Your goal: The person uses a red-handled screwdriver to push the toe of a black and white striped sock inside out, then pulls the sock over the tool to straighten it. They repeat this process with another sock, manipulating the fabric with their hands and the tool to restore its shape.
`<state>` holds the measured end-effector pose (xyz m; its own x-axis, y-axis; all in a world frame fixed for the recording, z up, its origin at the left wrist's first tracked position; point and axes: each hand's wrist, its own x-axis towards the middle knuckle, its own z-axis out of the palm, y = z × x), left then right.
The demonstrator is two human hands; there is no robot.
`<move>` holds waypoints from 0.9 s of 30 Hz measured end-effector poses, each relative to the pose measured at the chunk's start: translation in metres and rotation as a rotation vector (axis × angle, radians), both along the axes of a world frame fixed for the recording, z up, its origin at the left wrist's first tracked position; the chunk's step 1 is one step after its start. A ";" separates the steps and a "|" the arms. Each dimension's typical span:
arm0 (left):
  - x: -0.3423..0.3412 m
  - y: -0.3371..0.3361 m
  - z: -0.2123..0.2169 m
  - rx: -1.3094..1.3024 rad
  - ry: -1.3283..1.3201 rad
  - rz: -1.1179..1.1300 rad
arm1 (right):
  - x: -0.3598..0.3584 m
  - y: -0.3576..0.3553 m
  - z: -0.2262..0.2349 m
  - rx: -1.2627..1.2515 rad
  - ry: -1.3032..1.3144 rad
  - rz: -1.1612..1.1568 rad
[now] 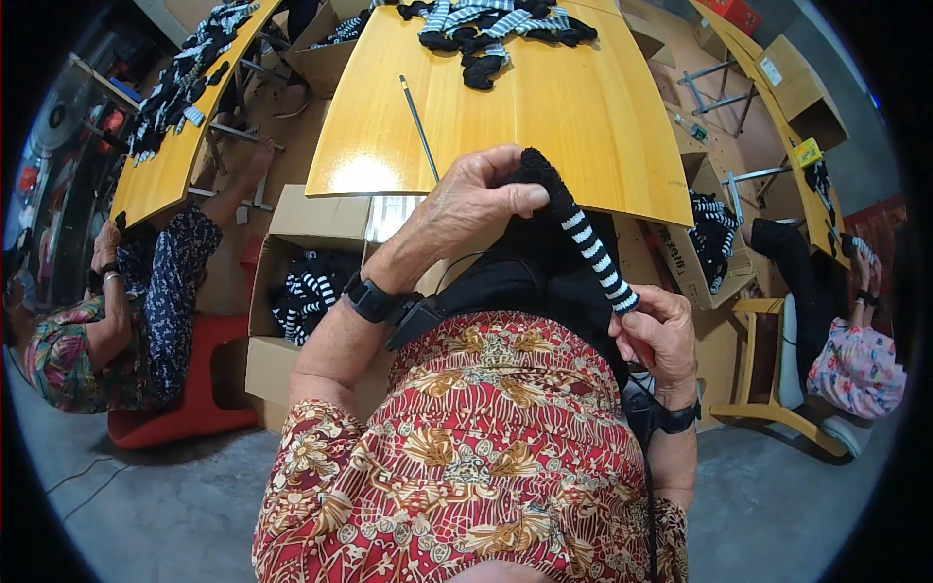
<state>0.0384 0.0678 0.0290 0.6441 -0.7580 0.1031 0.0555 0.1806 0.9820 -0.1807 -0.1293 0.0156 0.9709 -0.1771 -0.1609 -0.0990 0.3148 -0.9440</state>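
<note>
A black-and-white striped knit sock (pixel 591 251) is stretched at a slant between my two hands, in front of the table's near edge. My left hand (pixel 486 189) grips its plain black end, with the thumb laid along the knit. The striped end is pinched by the thumb and fingers of my right hand (pixel 659 330), lower and to the right. A thin dark rod (pixel 418 126) lies on the yellow wooden table (pixel 544 126) beyond my left hand.
More striped and black knit pieces (pixel 476 39) are heaped at the table's far end. Cardboard boxes (pixel 321 214) with striped knits stand left and right of my lap. Seated people work at side tables: one on a red chair (pixel 194 389), another on a wooden chair (pixel 777 389).
</note>
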 end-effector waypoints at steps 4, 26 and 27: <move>-0.001 -0.001 0.001 -0.021 0.098 -0.025 | -0.001 0.001 -0.002 0.038 0.010 0.012; -0.001 0.007 -0.014 0.038 0.012 0.196 | 0.002 0.012 -0.004 -0.355 -0.062 -0.067; -0.005 0.007 -0.012 0.067 -0.014 0.268 | 0.002 0.016 -0.005 -0.458 -0.076 -0.102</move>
<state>0.0331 0.0751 0.0165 0.8214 -0.5662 0.0687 0.0010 0.1219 0.9925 -0.1784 -0.1135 0.0103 0.9509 -0.3084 0.0272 -0.0143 -0.1314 -0.9912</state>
